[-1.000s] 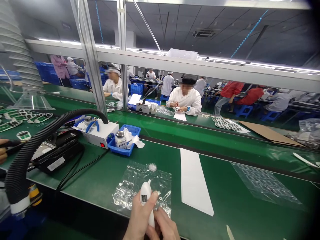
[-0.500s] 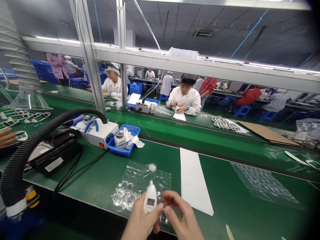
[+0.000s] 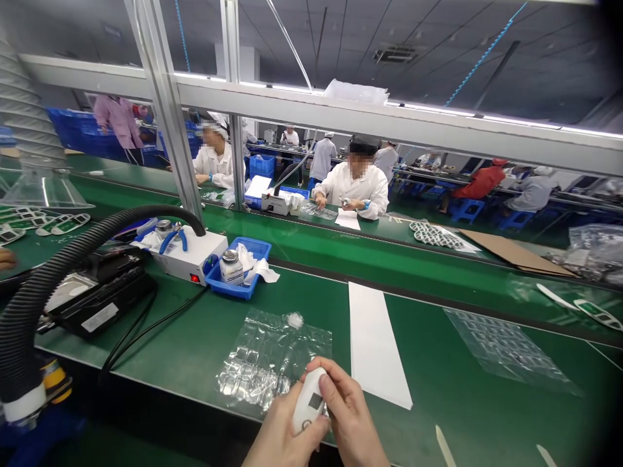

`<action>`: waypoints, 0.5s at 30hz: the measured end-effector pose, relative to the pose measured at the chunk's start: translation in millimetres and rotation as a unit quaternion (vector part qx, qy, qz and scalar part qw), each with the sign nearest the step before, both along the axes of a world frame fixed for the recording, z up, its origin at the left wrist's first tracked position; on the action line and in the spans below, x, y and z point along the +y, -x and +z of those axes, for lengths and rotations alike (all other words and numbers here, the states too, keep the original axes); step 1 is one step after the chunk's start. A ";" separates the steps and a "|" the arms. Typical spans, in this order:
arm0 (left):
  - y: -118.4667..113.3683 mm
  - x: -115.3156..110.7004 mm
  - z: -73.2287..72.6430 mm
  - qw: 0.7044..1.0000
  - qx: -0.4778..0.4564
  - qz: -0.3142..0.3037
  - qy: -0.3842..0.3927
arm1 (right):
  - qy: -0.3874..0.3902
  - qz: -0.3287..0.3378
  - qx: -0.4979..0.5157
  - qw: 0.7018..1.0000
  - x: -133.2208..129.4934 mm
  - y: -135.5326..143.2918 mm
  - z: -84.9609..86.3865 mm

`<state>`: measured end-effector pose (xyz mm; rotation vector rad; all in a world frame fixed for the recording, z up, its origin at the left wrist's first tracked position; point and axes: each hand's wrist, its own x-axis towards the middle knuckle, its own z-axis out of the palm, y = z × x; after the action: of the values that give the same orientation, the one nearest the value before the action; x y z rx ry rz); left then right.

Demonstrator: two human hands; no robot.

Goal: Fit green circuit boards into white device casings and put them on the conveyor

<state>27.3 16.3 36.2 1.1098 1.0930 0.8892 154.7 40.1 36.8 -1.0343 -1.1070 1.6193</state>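
Note:
A white ear thermometer (image 3: 304,410) with a small dark display is held near the table's front edge. My left hand (image 3: 280,428) is closed around its lower body, thumb across the front. The fingers of my right hand (image 3: 348,405) are closed on its upper end, with the thumb beside the display; the tip is hidden by them. Just beyond the hands lies a clear plastic sheet with moulded pockets (image 3: 272,350), and on its far edge sits a small clump of clear material (image 3: 294,320). White paper (image 3: 377,350) lies to the right of my hands.
At the left stand a black ribbed hose (image 3: 29,324), a white box with a red switch (image 3: 189,256) and a blue tray (image 3: 228,292) holding a bottle and tissues. Another pocketed sheet (image 3: 506,350) lies right. Across the green bench sits a co-worker in white (image 3: 360,185).
My right hand has moved from beside the ear thermometer onto its upper end and now grips it. The thermometer has tilted and shifted slightly right and down. The co-worker's hands have moved apart.

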 end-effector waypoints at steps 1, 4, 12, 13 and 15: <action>-0.9 -0.5 -3.2 1.000 0.001 0.008 -0.009 | 0.000 -0.009 0.004 1.000 0.8 0.5 -1.1; -2.0 -0.7 -12.7 0.998 -0.060 -0.009 -0.004 | 0.006 0.001 0.007 1.000 6.3 0.5 -1.8; 8.2 6.1 1.7 0.944 -0.271 0.143 0.121 | -0.035 -0.018 -0.094 0.995 -0.4 -3.7 -13.5; 9.2 7.0 4.0 0.939 -0.274 0.167 0.125 | -0.058 -0.030 -0.116 0.991 -4.2 -2.9 -17.3; 9.9 8.1 4.9 0.948 -0.235 0.178 0.122 | -0.114 -0.057 -0.145 0.981 -10.4 -1.6 -22.0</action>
<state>17.4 24.5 41.1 0.4603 0.9770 1.1910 156.3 29.7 14.8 -1.1799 -1.3646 1.2432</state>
